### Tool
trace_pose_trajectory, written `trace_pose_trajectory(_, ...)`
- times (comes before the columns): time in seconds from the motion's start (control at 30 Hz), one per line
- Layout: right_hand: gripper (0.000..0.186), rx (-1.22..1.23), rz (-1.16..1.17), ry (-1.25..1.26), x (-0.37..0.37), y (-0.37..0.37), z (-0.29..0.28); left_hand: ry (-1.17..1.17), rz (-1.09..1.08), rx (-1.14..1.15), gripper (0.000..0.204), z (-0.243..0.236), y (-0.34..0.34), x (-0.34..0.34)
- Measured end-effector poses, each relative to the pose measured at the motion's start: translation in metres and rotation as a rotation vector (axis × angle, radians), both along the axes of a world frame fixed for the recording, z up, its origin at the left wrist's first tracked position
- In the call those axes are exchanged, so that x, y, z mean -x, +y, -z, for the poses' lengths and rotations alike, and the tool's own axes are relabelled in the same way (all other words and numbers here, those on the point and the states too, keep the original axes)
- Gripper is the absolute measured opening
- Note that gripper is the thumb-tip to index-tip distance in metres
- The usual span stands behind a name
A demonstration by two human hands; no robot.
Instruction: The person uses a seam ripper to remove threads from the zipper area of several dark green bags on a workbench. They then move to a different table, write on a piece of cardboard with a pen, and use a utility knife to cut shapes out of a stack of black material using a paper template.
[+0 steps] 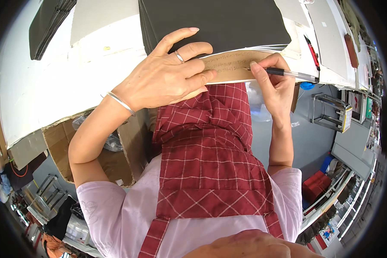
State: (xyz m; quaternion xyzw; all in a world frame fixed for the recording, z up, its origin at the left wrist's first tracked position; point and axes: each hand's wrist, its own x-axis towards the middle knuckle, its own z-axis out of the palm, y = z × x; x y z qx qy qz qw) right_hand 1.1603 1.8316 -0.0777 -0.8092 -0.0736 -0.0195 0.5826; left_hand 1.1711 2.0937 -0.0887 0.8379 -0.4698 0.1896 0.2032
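My left hand [167, 73] lies with fingers spread over the left part of a narrow brown card strip [232, 56] at the table's front edge. It has a silver ring and a bangle. My right hand [271, 86] grips a clear pen with a black grip [299, 75], its tip on the strip among rows of small handwritten marks. Just behind the strip sits a thick stack of dark sheets [215, 26].
The white table [38, 103] holds more dark sheets [49, 26], grey boards [94, 19] and a red pen [311, 51]. An open cardboard box [60, 150] stands below at left. Metal step stands [329, 109] and red containers [316, 187] are at right.
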Motion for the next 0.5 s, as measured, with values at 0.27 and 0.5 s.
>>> trace_pose_trajectory(0.27, 0.015, 0.029, 0.015, 0.021, 0.0014, 0.003, -0.0018, 0.006, -0.014, -0.009, 0.029, -0.0013, 0.0012, 0.0006)
trace_pose_trajectory(0.5, 0.014, 0.053, 0.003, 0.011, 0.0013, 0.0015, 0.0, 0.014, -0.008, -0.014, 0.029, -0.0019, 0.0016, 0.0006)
